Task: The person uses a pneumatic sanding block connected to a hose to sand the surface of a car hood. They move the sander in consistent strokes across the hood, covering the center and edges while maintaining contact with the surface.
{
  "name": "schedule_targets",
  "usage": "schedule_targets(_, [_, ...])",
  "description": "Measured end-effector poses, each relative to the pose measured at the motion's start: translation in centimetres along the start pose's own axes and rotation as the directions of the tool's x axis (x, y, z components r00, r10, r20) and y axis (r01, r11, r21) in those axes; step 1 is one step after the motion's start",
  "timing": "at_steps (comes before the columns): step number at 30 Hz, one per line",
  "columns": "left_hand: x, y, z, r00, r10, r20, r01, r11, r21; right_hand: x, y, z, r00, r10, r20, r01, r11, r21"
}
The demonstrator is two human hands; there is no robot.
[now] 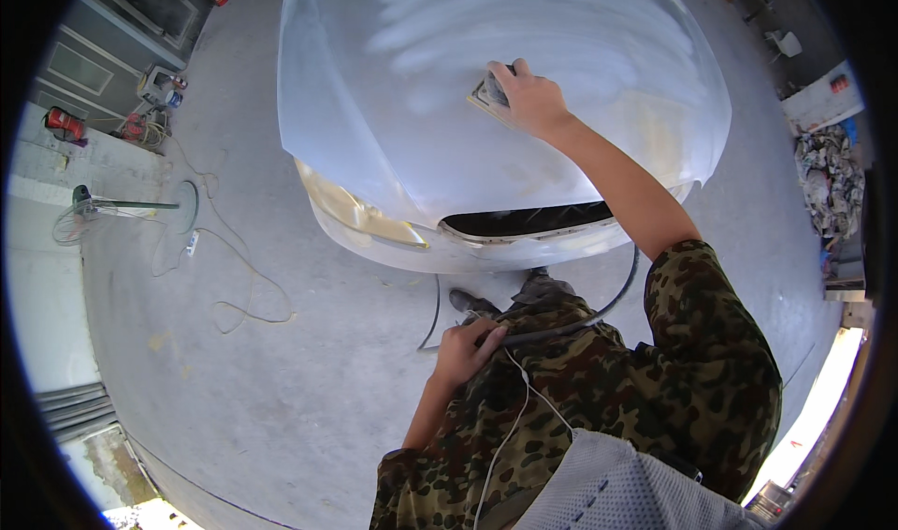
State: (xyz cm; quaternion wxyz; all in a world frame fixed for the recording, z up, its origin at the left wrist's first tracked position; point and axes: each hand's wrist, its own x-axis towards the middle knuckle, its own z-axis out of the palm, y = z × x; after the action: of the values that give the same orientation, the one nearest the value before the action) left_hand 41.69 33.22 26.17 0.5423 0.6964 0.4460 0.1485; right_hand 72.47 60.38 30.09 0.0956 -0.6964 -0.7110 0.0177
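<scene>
My right hand is closed over a dark sander with a yellowish flat base. Its base lies against the middle of a grey car hood, which shows pale curved dust streaks farther up. Low in front of my body, my left hand is closed around a dark hose. From that hand the hose loops to the right and up toward the car's front; a thinner dark length hangs at its left. The sander's far side is partly covered by my fingers.
The car's front bumper and masked headlight are just ahead of my shoes. A standing fan lies toward the left, with a cord across the floor. Left wall: red fire extinguisher. Right wall: crumpled heap.
</scene>
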Motion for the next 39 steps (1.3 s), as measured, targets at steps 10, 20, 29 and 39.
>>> schedule_targets(10, [-1.3, 0.1, -0.8, 0.993, -0.044, -0.105, 0.036, 0.996, -0.077, -2.3, -2.6, -0.7, 0.991, -0.13, 0.007, 0.13, 0.99, -0.055])
schedule_targets(20, [-0.6, 0.6, -1.4, 0.997, -0.004, -0.08, 0.0, 0.999, -0.048, 0.8, -4.1, -0.6, 0.97, -0.237, -0.049, 0.213, 0.932, -0.292])
schedule_targets(29, [0.9, -0.1, -0.8, 0.998, 0.061, -0.013, -0.061, 0.998, -0.029, -3.2, -1.7, -2.0, 0.98, -0.189, 0.061, 0.198, 0.944, -0.263])
schedule_targets(39, [0.8, -0.3, -1.1, 0.995, 0.077, -0.068, -0.079, 0.997, -0.024, -8.7, 6.1, -3.6, 0.992, 0.126, -0.02, -0.124, 0.989, 0.079])
